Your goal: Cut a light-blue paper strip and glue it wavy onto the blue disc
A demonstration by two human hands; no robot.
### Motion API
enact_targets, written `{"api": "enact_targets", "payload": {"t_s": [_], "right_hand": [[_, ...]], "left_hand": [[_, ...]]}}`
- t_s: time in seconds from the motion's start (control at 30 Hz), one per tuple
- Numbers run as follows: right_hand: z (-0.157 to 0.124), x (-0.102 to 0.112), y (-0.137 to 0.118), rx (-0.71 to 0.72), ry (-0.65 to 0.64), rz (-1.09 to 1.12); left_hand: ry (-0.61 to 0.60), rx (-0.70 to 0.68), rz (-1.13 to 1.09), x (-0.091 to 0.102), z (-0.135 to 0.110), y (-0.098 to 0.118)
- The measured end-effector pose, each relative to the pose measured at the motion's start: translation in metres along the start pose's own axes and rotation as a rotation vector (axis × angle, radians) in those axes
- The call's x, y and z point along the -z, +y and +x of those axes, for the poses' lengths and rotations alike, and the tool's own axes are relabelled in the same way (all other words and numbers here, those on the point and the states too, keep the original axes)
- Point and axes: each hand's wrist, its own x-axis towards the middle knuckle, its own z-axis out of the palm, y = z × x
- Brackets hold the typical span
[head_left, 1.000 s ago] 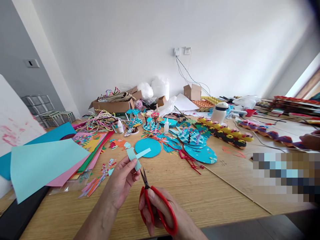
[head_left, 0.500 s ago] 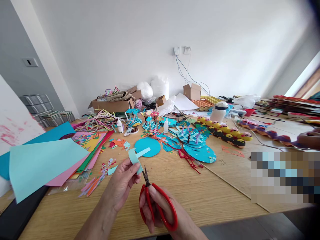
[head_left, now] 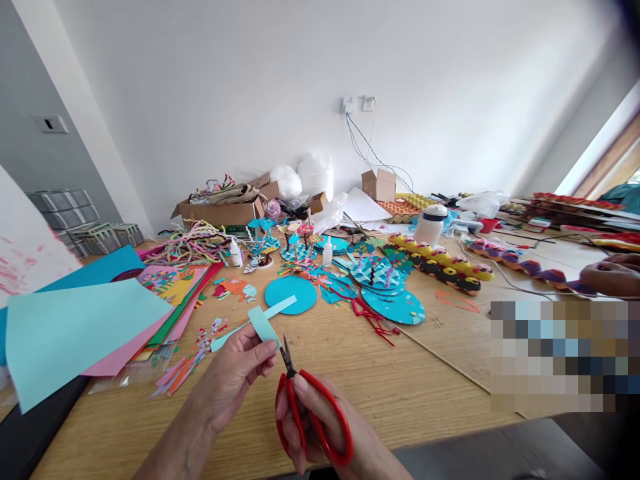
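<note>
My left hand (head_left: 245, 360) pinches a folded light-blue paper strip (head_left: 263, 325) between thumb and fingers, above the table. My right hand (head_left: 320, 417) is wrapped round the red handles of the scissors (head_left: 289, 363). The blades point up and away, parted slightly at the tips, close by the strip's lower right end. Whether they touch the paper I cannot tell. Beyond my left hand a long light-blue strip (head_left: 283, 307) lies across a round blue disc (head_left: 305, 293) on the table; part of it is hidden behind the held paper.
Coloured paper sheets (head_left: 85, 333) are piled at the left, with paper scraps (head_left: 173, 373) nearby. Glue bottles (head_left: 327, 255), blue paper crafts (head_left: 380, 273) and a painted egg-carton strip (head_left: 443, 263) stand farther back. A thin stick (head_left: 450, 360) lies at the right. Another person's hand (head_left: 613, 275) is at the far right.
The held strip has turned in my left hand, its end shifting toward the scissor tips. The whole view has shifted slightly. Both hands keep their holds.
</note>
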Motion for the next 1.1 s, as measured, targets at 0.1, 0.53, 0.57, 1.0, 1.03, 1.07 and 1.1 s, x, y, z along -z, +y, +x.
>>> {"api": "enact_targets", "payload": {"t_s": [0.1, 0.53, 0.57, 1.0, 1.03, 1.07, 1.1], "right_hand": [[-0.001, -0.001, 0.000, -0.050, -0.015, 0.031], [-0.005, -0.007, 0.004, 0.011, 0.015, 0.074], [-0.005, -0.007, 0.005, 0.017, 0.012, 0.080], [-0.010, -0.011, 0.006, 0.112, 0.022, 0.070], [-0.009, -0.010, 0.006, 0.109, 0.027, 0.064], [-0.008, -0.010, 0.008, 0.102, 0.031, 0.062], [-0.007, -0.009, 0.009, 0.095, 0.034, 0.064]], "left_hand": [[-0.026, 0.021, -0.006, 0.001, 0.000, 0.001], [-0.074, 0.059, -0.023, -0.002, -0.002, -0.002], [-0.073, 0.060, -0.021, -0.002, -0.002, -0.002], [-0.080, 0.069, -0.010, -0.003, -0.001, -0.003], [-0.083, 0.067, -0.010, -0.003, -0.001, -0.004], [-0.087, 0.065, -0.010, -0.003, -0.002, -0.004], [-0.091, 0.063, -0.011, -0.002, -0.002, -0.005]]}}
